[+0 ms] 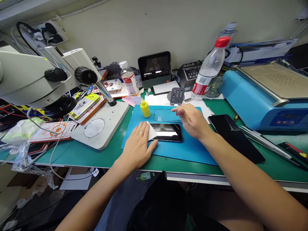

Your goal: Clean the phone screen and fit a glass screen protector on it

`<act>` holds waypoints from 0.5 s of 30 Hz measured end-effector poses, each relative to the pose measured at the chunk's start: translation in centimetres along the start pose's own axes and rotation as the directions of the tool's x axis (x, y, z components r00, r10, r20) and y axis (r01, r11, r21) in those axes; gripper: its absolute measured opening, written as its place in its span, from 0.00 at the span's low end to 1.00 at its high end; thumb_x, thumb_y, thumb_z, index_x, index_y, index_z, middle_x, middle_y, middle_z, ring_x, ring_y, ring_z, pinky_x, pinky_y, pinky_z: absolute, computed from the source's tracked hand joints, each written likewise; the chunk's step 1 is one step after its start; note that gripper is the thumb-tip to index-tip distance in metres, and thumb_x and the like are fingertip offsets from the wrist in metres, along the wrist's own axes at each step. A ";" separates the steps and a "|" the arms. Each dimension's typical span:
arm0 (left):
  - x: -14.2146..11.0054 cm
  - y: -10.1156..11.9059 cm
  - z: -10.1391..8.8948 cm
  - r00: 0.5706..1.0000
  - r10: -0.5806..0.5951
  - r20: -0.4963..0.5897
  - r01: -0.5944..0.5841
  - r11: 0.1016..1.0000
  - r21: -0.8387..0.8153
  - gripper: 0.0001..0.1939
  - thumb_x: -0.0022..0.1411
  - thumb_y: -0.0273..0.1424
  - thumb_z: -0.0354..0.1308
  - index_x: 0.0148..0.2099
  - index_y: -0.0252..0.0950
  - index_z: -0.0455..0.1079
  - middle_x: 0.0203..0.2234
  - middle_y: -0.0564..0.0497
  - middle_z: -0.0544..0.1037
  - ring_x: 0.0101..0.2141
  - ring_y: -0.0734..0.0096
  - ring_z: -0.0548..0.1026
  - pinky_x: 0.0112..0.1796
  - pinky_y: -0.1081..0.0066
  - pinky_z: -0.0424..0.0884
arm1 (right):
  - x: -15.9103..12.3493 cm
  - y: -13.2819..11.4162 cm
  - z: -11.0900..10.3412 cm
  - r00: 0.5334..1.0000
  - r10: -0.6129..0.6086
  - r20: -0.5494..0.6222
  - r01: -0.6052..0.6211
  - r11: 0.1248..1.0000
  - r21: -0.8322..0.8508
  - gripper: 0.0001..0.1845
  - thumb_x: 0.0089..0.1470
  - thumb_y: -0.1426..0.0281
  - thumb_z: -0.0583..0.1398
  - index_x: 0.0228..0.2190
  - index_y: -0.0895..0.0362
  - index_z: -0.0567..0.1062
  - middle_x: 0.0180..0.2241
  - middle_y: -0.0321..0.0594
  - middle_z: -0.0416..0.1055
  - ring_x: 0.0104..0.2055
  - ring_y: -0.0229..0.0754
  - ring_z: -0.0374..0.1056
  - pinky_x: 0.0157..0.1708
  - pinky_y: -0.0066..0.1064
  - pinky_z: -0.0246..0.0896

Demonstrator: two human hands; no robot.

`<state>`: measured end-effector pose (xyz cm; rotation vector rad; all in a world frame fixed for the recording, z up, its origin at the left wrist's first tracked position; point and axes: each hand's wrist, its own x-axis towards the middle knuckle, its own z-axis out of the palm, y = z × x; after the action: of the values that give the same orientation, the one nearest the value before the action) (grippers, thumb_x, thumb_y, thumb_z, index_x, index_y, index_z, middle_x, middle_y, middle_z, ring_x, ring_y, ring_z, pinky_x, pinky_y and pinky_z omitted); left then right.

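Observation:
A smartphone [169, 133] lies face up on a blue mat [190, 152], its glossy dark screen reflecting light. My left hand [137, 142] rests flat, fingers stretched out, over the phone's left end and a folded white wipe [151, 132]. Part of that wipe is hidden beneath the fingers. Above the phone's right end hovers my right hand [191, 120], with the index finger extended and nothing visible in it; its lower fingers are partly hidden. Behind the phone lies a clear dark-edged glass sheet [166, 115], close to the right fingertips. A small yellow bottle [145, 108] stands beside it.
A microscope [36, 80] on a pale base [113, 118] occupies the left. On the right are a blue heating machine [250, 99], a black panel [234, 134] and tweezers [267, 142]. A water bottle [208, 70], a phone stand [177, 95] and a display [154, 67] stand behind.

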<state>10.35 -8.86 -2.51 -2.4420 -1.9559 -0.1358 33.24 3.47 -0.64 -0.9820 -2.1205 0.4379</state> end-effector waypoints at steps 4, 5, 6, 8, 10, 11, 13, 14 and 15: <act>-1.1 0.1 0.1 0.999 -0.033 -0.015 0.032 0.999 -0.012 0.35 0.77 0.46 0.39 0.74 0.25 0.48 0.72 0.36 0.56 0.72 0.48 0.53 0.68 0.48 0.59 | 0.0 0.0 -0.1 1.000 0.009 -0.005 -0.009 1.000 -0.001 0.40 0.65 0.40 0.38 0.30 0.52 0.77 0.32 0.45 0.74 0.39 0.51 0.68 0.41 0.45 0.61; -1.7 0.1 0.1 0.999 -0.035 -0.021 0.035 0.999 -0.015 0.35 0.78 0.45 0.38 0.75 0.26 0.48 0.72 0.36 0.56 0.72 0.49 0.53 0.68 0.49 0.59 | 0.0 0.0 -0.1 1.000 0.009 -0.002 -0.009 1.000 0.001 0.40 0.66 0.40 0.38 0.30 0.52 0.77 0.32 0.45 0.74 0.39 0.51 0.68 0.41 0.45 0.61; -2.3 0.1 0.1 0.999 -0.039 -0.025 0.039 0.999 -0.016 0.34 0.78 0.45 0.38 0.75 0.26 0.48 0.72 0.37 0.56 0.72 0.50 0.52 0.68 0.49 0.59 | -0.1 0.0 -0.1 1.000 0.009 0.001 -0.009 1.000 0.004 0.40 0.66 0.40 0.38 0.31 0.52 0.77 0.32 0.45 0.74 0.39 0.51 0.68 0.41 0.45 0.61; -2.8 0.1 0.1 0.999 -0.040 -0.024 0.040 0.999 -0.010 0.34 0.78 0.45 0.37 0.74 0.26 0.49 0.72 0.37 0.56 0.73 0.49 0.52 0.68 0.49 0.59 | -0.1 -0.1 0.0 1.000 0.005 0.007 -0.005 1.000 0.009 0.40 0.65 0.40 0.38 0.30 0.52 0.77 0.32 0.45 0.74 0.40 0.50 0.68 0.42 0.45 0.61; -2.4 0.1 0.0 0.999 -0.033 -0.014 0.033 0.999 0.005 0.34 0.78 0.45 0.37 0.74 0.26 0.51 0.72 0.37 0.57 0.72 0.47 0.52 0.68 0.48 0.59 | -0.1 -0.1 0.0 1.000 0.001 0.010 -0.001 1.000 0.012 0.41 0.65 0.40 0.37 0.30 0.52 0.77 0.32 0.45 0.74 0.40 0.50 0.68 0.43 0.45 0.61; -1.9 0.1 -0.1 1.000 -0.028 -0.009 0.028 1.000 0.012 0.34 0.78 0.45 0.38 0.74 0.25 0.52 0.72 0.37 0.57 0.72 0.46 0.52 0.68 0.47 0.59 | 0.0 -0.1 0.0 1.000 -0.002 0.009 0.001 1.000 0.012 0.41 0.65 0.39 0.37 0.30 0.52 0.77 0.32 0.45 0.73 0.40 0.50 0.68 0.43 0.45 0.61; -0.6 0.2 -0.1 1.000 -0.029 -0.006 0.029 0.999 0.018 0.34 0.78 0.45 0.39 0.73 0.24 0.52 0.71 0.36 0.58 0.72 0.45 0.52 0.68 0.47 0.58 | 0.0 -0.1 0.0 1.000 -0.005 0.006 0.005 1.000 0.012 0.41 0.65 0.39 0.37 0.30 0.52 0.76 0.32 0.45 0.73 0.39 0.51 0.68 0.42 0.45 0.61; -0.1 0.2 0.0 0.999 -0.035 -0.008 0.035 0.999 0.015 0.34 0.78 0.45 0.40 0.73 0.23 0.52 0.71 0.35 0.58 0.72 0.44 0.52 0.68 0.47 0.58 | 0.0 -0.1 0.0 1.000 -0.006 0.003 0.006 1.000 0.011 0.41 0.65 0.40 0.37 0.30 0.52 0.76 0.32 0.45 0.73 0.39 0.50 0.68 0.42 0.45 0.61; 0.2 0.2 0.1 0.999 -0.042 -0.011 0.042 0.999 0.009 0.34 0.78 0.45 0.40 0.73 0.23 0.52 0.71 0.34 0.58 0.72 0.44 0.52 0.68 0.46 0.58 | 0.0 -0.1 0.0 1.000 -0.006 0.001 0.006 1.000 0.010 0.41 0.65 0.40 0.37 0.30 0.52 0.76 0.32 0.45 0.73 0.39 0.50 0.68 0.42 0.45 0.61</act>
<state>10.63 -8.67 -2.63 -2.3911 -1.9994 -0.1395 33.22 3.44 -0.60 -0.9704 -2.1193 0.4453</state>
